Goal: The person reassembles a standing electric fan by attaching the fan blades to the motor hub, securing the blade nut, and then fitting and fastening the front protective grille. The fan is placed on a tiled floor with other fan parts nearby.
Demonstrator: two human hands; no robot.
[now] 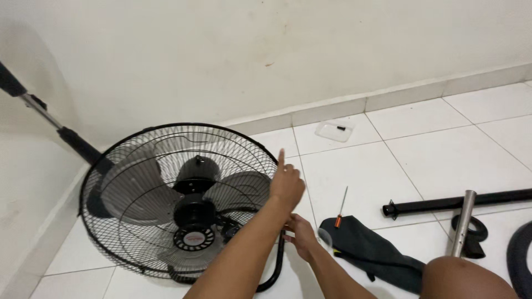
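Centre-left of the frame, the round black wire-caged fan with grey blades (180, 202) lies tilted on white floor tiles (443, 149). The left hand (287, 185) grips its cage rim, index finger raised; the right hand (302, 235), lower centre, pinches the rim's edge.

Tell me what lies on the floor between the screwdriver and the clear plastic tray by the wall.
Nothing: in the head view, only bare white tile and grout lines separate the orange-handled screwdriver from the clear plastic tray.
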